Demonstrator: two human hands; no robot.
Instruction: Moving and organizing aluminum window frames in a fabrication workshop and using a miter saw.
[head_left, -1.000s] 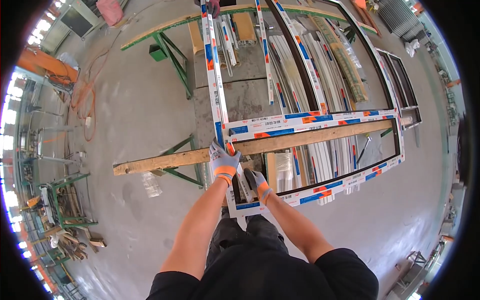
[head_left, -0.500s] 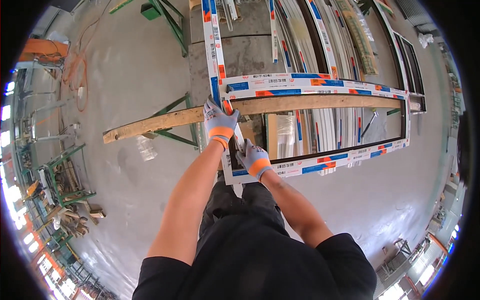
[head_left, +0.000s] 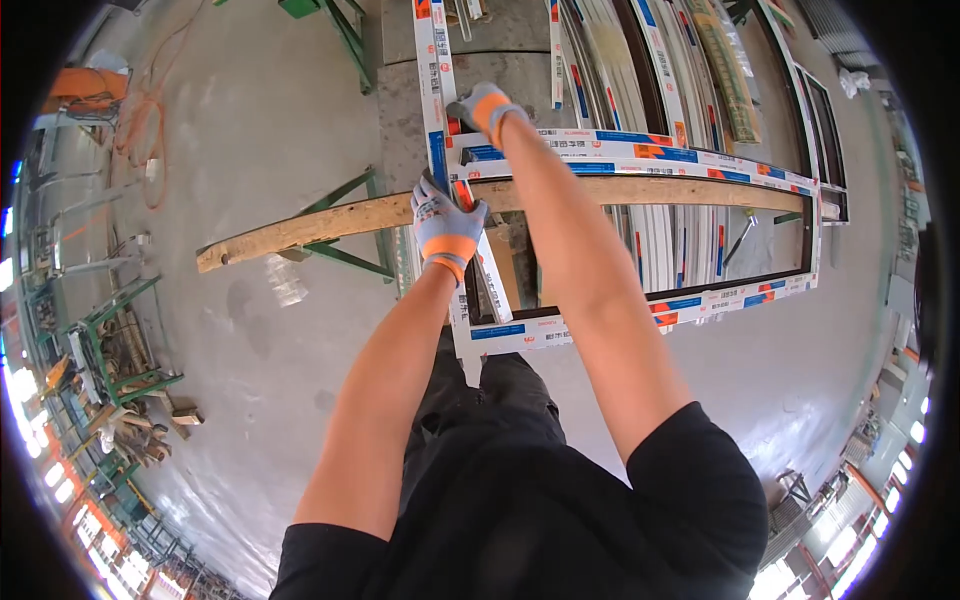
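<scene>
A large window frame (head_left: pixel 437 90), its bars wrapped in white film with blue and orange print, lies in front of me. My left hand (head_left: pixel 447 222), in a grey glove with an orange cuff, is closed around the frame's left bar and a short film-wrapped profile strip (head_left: pixel 494 280). That strip lies slantwise inside the near left corner. Farther off, my right hand (head_left: pixel 488 110), gloved alike, is at the left end of the double crossbar (head_left: pixel 620 150). Its fingers are curled, and whatever they hold is hidden. A wooden plank (head_left: pixel 330 228) passes under the frame, just beyond my left hand.
Green metal trestle legs (head_left: pixel 345 255) stand under the plank's left part. Long wrapped profiles (head_left: pixel 660 245) lie below the frame, with a hammer-like tool (head_left: pixel 741 238) near their right side. Orange cable (head_left: pixel 145 130) is on the floor at left, with scrap wood (head_left: pixel 135 430) nearer.
My right hand has left the strip's near end and moved away from me to the crossbar's left end. The strip's near end has swung right. My left hand keeps nearly the same place.
</scene>
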